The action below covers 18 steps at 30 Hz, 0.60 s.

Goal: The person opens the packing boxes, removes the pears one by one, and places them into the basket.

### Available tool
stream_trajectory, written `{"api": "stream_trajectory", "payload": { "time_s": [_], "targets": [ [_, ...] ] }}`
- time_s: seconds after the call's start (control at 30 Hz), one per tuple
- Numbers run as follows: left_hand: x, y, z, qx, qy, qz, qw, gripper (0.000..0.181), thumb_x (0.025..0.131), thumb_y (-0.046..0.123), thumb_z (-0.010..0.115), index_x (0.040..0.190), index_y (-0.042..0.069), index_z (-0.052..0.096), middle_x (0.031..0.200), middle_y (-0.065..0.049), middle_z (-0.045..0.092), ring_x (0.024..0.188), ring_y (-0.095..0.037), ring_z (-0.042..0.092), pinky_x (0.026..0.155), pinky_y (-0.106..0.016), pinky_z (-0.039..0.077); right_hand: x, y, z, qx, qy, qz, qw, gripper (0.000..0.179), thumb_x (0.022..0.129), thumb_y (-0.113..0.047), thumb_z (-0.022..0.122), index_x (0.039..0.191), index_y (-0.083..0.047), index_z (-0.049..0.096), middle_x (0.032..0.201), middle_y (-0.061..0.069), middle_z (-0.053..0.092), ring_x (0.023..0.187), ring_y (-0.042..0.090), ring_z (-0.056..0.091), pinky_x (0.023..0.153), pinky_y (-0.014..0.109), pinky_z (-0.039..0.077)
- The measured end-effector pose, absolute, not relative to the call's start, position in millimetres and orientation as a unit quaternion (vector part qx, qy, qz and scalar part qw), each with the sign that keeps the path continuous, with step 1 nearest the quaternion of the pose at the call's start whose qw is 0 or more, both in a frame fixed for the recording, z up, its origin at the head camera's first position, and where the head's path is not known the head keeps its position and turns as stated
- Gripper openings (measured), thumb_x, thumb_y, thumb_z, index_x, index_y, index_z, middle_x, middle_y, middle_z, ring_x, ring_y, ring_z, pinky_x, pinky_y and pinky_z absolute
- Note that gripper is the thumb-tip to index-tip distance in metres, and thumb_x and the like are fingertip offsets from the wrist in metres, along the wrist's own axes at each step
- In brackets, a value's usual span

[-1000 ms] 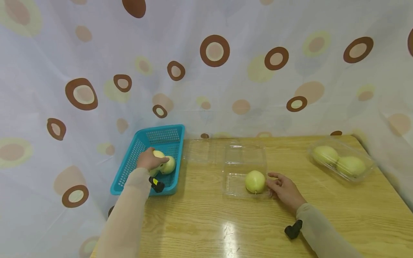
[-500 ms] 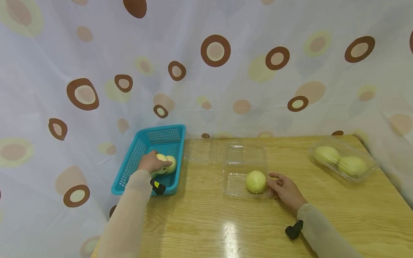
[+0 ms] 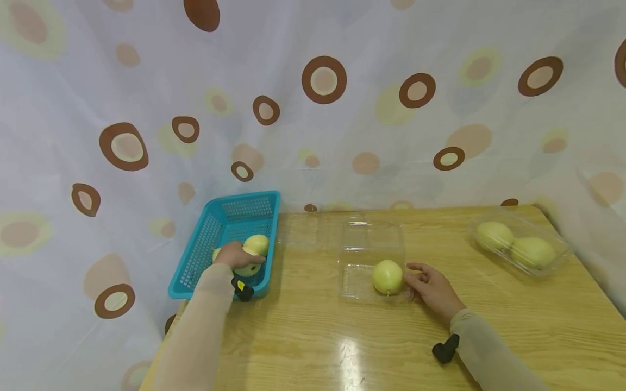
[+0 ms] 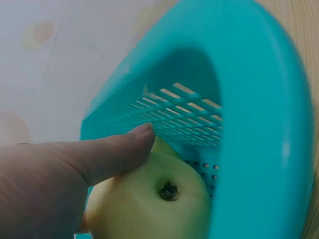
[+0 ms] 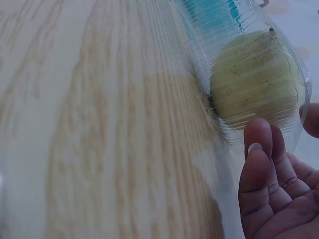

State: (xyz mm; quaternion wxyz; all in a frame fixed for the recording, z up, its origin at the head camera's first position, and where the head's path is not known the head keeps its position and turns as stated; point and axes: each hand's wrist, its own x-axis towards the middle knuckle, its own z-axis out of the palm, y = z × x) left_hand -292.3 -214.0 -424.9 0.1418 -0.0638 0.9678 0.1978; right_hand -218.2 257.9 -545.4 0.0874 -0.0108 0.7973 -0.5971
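Pear [image 4: 149, 209] in left fingers [image 4: 122, 152]

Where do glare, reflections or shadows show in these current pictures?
Head: bright glare on the table, soft shadow near the blue basket. Left wrist: basket interior shaded below its rim. Right wrist: streaky reflections on the clear container around a fruit.
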Motion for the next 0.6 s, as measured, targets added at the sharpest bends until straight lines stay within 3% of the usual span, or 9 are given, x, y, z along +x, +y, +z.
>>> {"api": "stream_trajectory", "payload": {
  "time_s": [0.13,0.6],
  "targets": [
    [-290,-210,-423,-0.062,0.967,0.199,0.147,0.079,0.08,0.047,0.074,0.132,-0.007,0.049,0.113,-0.021,0.06,0.096,-0.034,0.059,0.078,-0.047,0.051,-218,258,-547,-0.007,0.796,-0.599,0.086,0.064,0.095,-0.041,0.059,0.14,0.0,0.041,0.095,0.015,0.064,0.074,0.022,0.063,0.063,0.031,0.053],
    [-302,-213,-435,-0.063,0.965,0.171,0.189,0.073,0.079,0.047,0.073,0.124,-0.007,0.051,0.107,-0.018,0.059,0.092,-0.031,0.058,0.076,-0.044,0.05,-218,256,-546,-0.003,0.797,-0.597,0.087,0.063,0.095,-0.039,0.059,0.14,0.001,0.041,0.095,0.015,0.064,0.074,0.021,0.063,0.063,0.03,0.052]
  ]
}}
